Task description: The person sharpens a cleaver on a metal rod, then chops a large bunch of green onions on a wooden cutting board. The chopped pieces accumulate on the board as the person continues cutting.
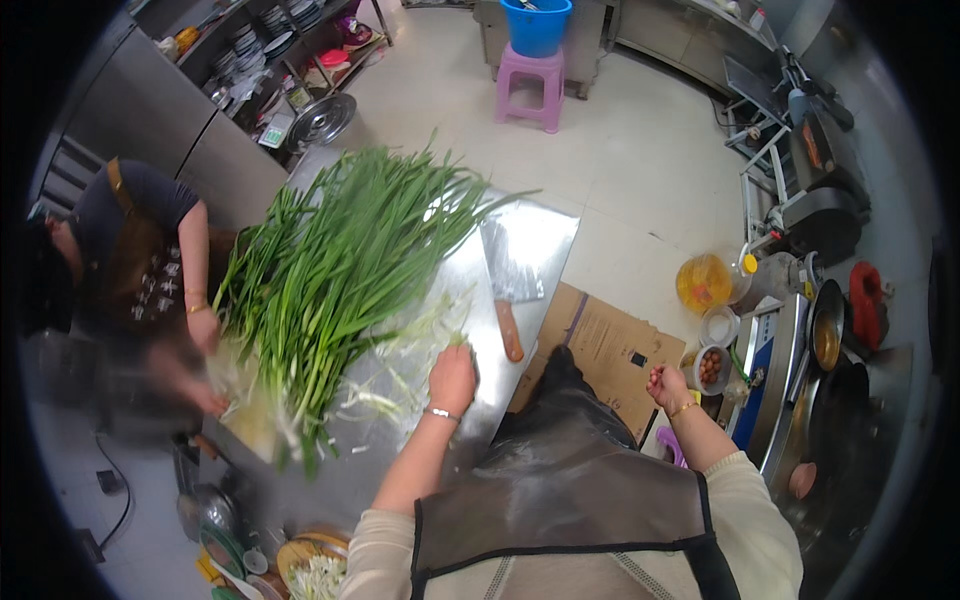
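- Steel table [545, 235]: takes up the middle, w/ a floor of pale tiles beyond its far edge.
- Pile of green onions [330, 270]: biggest thing on the table, spread over the left half; green tops fan toward the far edge, white ends lie at the near left corner.
- Cardboard sheet [600, 350]: flat on the floor just off the table's right edge, by the person's apron.
- Co-worker: stands at the table's left edge, both hands at the white ends of the pile; blurred.
- Cleaver [512, 275]: lies flat near the right edge, blade toward the far side, wooden handle toward the person; nobody touching it.
- Loose trimmings [400, 375]: pale strands scattered betw. the pile and the near edge.
- Left hand [453, 378]: fingers curled down on the table at the trimmings, closed over a small bit of green.
- Right hand [668, 384]: off the table's right edge, over the cardboard, loosely closed; holds nothing visible.
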`<action>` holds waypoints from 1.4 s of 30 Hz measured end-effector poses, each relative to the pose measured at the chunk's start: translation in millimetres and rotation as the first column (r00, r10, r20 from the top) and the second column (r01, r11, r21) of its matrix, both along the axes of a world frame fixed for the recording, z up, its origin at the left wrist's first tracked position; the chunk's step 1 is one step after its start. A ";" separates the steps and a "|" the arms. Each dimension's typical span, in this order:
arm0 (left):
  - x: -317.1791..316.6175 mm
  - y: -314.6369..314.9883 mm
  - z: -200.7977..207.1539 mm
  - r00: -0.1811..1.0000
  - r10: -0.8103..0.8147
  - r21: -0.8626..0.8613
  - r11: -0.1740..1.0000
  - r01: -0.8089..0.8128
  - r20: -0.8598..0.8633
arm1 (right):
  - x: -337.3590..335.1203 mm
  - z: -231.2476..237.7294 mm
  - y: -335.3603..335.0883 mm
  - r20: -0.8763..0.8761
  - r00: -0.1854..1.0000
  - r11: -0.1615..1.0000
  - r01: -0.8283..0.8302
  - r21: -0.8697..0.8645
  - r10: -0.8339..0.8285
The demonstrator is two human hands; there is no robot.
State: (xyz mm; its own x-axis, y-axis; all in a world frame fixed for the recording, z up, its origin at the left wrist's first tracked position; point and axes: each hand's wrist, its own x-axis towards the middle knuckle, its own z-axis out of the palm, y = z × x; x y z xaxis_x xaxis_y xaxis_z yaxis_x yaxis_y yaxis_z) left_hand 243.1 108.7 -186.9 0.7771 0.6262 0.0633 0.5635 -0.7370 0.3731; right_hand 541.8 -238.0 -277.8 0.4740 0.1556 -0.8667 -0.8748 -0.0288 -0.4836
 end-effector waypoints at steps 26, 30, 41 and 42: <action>39.0 35.6 66.5 0.679 0.686 -0.253 0.727 -0.638 0.260 | 104.5 97.5 439.0 0.735 0.193 0.373 -0.924 -0.087 0.650; 50.6 45.3 87.7 0.665 0.709 -0.445 0.687 -0.574 0.237 | 13.2 135.8 403.5 0.838 -0.125 -0.072 -0.992 -0.102 0.531; 56.0 36.0 104.3 0.742 0.659 -0.574 0.658 -0.487 0.126 | -64.3 172.4 423.4 0.932 -0.342 -0.323 -0.901 -0.289 0.122; 53.2 34.3 103.1 0.748 0.655 -0.582 0.651 -0.487 0.106 | -66.6 171.5 422.5 0.913 -0.393 -0.327 -0.881 -0.342 0.104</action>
